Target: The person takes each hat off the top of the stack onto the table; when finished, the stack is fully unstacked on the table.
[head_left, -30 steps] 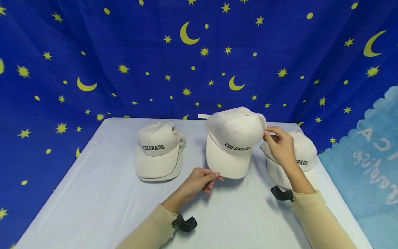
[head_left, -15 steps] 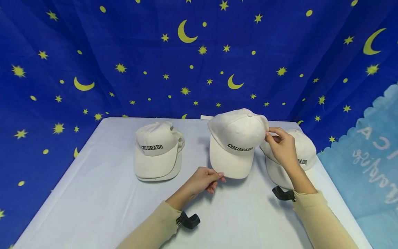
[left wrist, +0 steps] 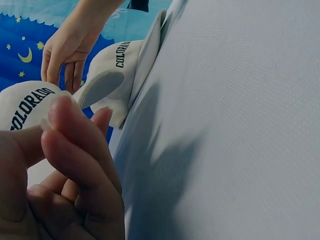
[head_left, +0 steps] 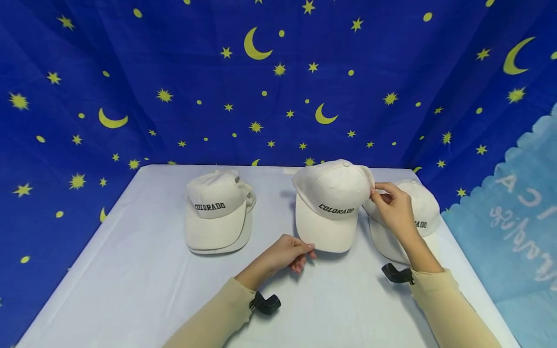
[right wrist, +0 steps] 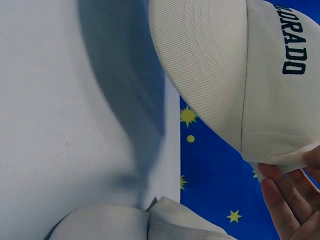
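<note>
A white baseball cap (head_left: 337,186) lettered COLORADO is held up at the middle of the table, its brim facing me. My left hand (head_left: 285,252) pinches the brim's front left edge between thumb and fingers. At the crown's right side, my right hand (head_left: 395,210) pinches the lower rim; in the right wrist view thumb and fingers (right wrist: 282,192) grip the fabric there. A loose strap (head_left: 291,171) sticks out at the back left. Behind my right wrist sits another white cap (head_left: 424,205), its lettering partly hidden.
On the left, white caps (head_left: 215,193) lie stacked, one brim showing beneath another. A white cloth (head_left: 130,280) covers the table. Blue star-patterned fabric (head_left: 200,72) hangs at the back and sides, with a light blue lettered cloth (head_left: 518,232) at the right.
The held cap has come down a little, its crown and strap lower than before, after a small shift right. Both hands keep their hold. The head view has shifted slightly.
</note>
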`<state>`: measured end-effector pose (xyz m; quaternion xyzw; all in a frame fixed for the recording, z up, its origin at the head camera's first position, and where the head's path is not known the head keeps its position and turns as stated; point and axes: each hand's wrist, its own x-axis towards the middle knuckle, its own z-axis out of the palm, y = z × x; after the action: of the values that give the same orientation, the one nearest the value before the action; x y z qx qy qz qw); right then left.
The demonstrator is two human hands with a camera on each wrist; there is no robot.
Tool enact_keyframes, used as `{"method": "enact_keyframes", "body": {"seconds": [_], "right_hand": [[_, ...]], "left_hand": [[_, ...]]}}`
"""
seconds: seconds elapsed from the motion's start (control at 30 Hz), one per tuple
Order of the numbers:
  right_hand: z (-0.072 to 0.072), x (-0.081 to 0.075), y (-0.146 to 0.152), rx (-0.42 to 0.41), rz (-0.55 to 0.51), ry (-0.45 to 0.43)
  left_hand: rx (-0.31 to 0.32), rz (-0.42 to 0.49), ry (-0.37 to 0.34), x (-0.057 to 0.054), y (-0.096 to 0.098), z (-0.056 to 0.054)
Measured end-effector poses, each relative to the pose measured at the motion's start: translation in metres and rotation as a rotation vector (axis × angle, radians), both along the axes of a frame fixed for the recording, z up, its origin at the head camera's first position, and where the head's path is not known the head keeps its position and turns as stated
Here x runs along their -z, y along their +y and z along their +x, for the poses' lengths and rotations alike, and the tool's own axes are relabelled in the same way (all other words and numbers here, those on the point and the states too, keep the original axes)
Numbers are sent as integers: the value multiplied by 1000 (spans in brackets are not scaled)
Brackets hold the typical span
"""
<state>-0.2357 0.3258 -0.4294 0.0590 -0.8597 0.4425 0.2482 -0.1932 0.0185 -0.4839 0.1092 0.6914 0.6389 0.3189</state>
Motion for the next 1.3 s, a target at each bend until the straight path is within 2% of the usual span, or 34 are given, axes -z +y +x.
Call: {"method": "enact_keyframes", "body": {"seconds": [0.27,0.57,0.83,0.97,1.3], "right_hand": [[-1,3,3,4,10,-6],[-1,10,10,12,34,-29],[-1,15,16,18,56,-64],[-1,17,18,16,53,-79],[1,22,22,14,66,-113]], "left_hand": [[52,-32,6,0,4,-1],[98,-84,49,1,8,-3],[173,-54,33,4,10,-9],[179,-58,36,5,12,-10],[178,-146,75,2,18,-9]]}}
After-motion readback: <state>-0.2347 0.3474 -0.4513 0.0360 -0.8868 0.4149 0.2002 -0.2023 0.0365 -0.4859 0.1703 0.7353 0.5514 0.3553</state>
